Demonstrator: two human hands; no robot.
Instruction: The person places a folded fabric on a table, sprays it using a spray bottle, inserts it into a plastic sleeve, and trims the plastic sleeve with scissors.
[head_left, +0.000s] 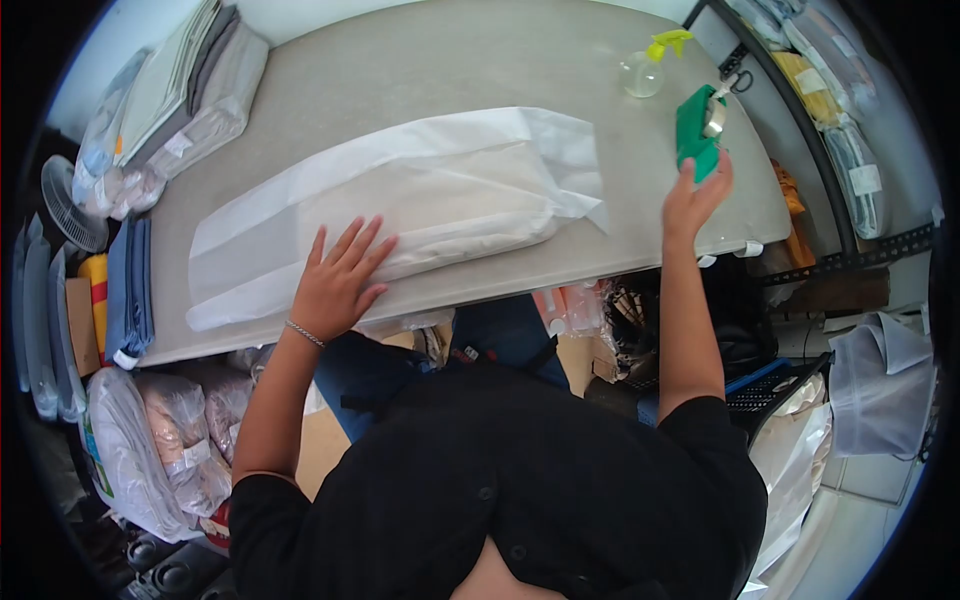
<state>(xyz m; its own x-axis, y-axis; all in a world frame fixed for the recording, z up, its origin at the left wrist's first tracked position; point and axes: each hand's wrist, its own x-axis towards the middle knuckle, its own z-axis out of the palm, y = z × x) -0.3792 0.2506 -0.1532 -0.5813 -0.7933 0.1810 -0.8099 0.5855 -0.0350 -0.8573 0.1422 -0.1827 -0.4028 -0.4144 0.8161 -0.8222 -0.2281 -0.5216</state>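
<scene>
A long white plastic bag [400,205] with a pale folded item inside lies across the table, its loose end crumpled towards the right. My left hand [342,280] rests flat on the near side of the bag, fingers spread. Over at the right, my right hand [697,203] grips the near end of a green tape dispenser [690,125], thumb on one side and fingers on the other. A roll of tape [715,118] sits in the dispenser.
A spray bottle [643,75] with a yellow-green nozzle and scissors [738,82] are near the back right. Folded, bagged textiles [210,100] are stacked at the back left. Folded blue cloth [133,285] stands by the left edge. A metal shelf [825,170] flanks the table's right side.
</scene>
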